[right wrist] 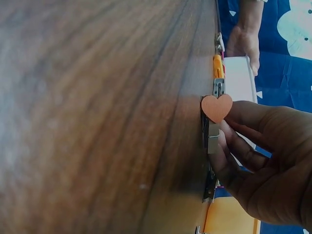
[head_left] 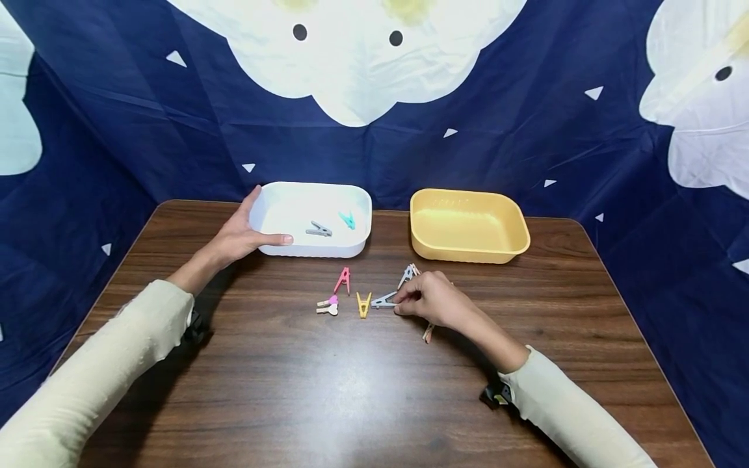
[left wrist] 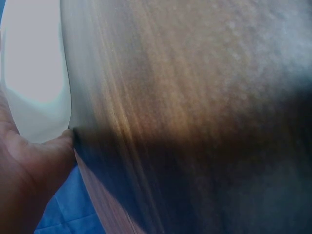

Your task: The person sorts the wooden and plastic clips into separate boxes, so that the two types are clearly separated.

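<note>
At the left end of a white bin, my left hand holds the bin, thumb along its front wall and fingers at the back corner. A grey clothespin and a teal clothespin lie inside. My right hand pinches the right end of a blue-grey clothespin on the table. Another blue-grey clothespin lies just behind that hand. Nearer me is a wooden clothespin with a heart, partly covered by the hand in the head view. A yellow clothespin lies to the left.
A pink clothespin and two small clothespins with a magenta heart and a white heart lie further left. A yellow bin stands at the back right. Blue patterned cloth hangs behind the wooden table.
</note>
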The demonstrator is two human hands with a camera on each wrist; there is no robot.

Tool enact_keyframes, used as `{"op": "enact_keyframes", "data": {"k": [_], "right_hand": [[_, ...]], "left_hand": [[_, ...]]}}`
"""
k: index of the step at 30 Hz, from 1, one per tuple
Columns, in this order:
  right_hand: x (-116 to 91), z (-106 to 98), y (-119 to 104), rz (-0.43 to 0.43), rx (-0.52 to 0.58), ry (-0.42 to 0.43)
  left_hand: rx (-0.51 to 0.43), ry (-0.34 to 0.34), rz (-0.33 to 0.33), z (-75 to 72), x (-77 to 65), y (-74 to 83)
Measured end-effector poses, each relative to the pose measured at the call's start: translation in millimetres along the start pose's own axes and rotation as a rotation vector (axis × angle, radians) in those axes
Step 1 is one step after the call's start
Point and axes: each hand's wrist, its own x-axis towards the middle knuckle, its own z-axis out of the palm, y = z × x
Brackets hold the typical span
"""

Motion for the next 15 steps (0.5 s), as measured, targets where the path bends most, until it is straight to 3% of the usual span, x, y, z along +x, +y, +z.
{"op": "enact_keyframes", "data": {"k": [15], "right_hand": [[-1.1,-1.4,3.8,-0.08,0.018,0.029]], "left_hand": [[0.033,0.001,0.011,0.3,-0.7,0.3]]}}
